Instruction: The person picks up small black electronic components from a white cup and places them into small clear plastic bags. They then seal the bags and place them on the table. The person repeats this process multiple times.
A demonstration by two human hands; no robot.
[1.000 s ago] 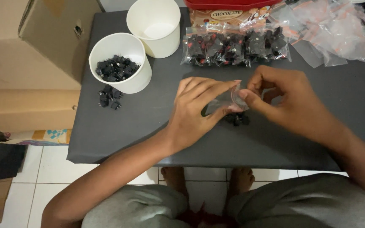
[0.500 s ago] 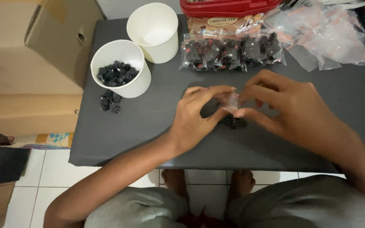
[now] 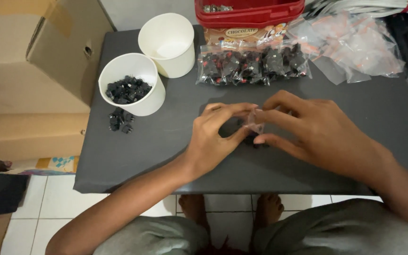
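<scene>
My left hand [image 3: 216,134] and my right hand [image 3: 308,127] meet over the middle of the dark grey table [image 3: 133,160]. Both pinch a small clear plastic bag [image 3: 254,121] between fingertips. A few small black parts [image 3: 251,139] lie on the table just under the bag, partly hidden by my fingers. What is inside the bag cannot be made out.
A white paper cup [image 3: 133,85] holding several black parts stands at left, with loose black parts [image 3: 120,120] beside it. An empty white cup [image 3: 168,42] stands behind. Filled clear bags [image 3: 251,66], empty bags [image 3: 355,47], a red container [image 3: 249,12] and cardboard boxes [image 3: 34,56] surround.
Both hands have drawn closer together on the small bag, fingertips now tighter around it. The view has shifted slightly; nothing else on the table moved.
</scene>
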